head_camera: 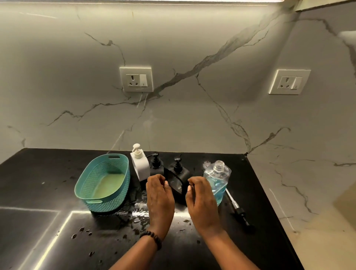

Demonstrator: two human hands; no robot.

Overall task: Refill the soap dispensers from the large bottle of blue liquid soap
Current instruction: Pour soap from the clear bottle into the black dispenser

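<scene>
A strip light overhead is washing the marble wall, glaring off the wet black counter; wide-angle edges are bowing.

basket left; three dispensers centre; bottle right; loose pump right of bottle

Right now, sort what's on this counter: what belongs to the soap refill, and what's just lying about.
For the job:
- open bottle of blue soap
- white dispenser
- rear black dispenser
- front black dispenser
- loose pump, lying beside the bottle

Just lying about:
- teal basket
- two wall sockets
- spilled drops
</scene>
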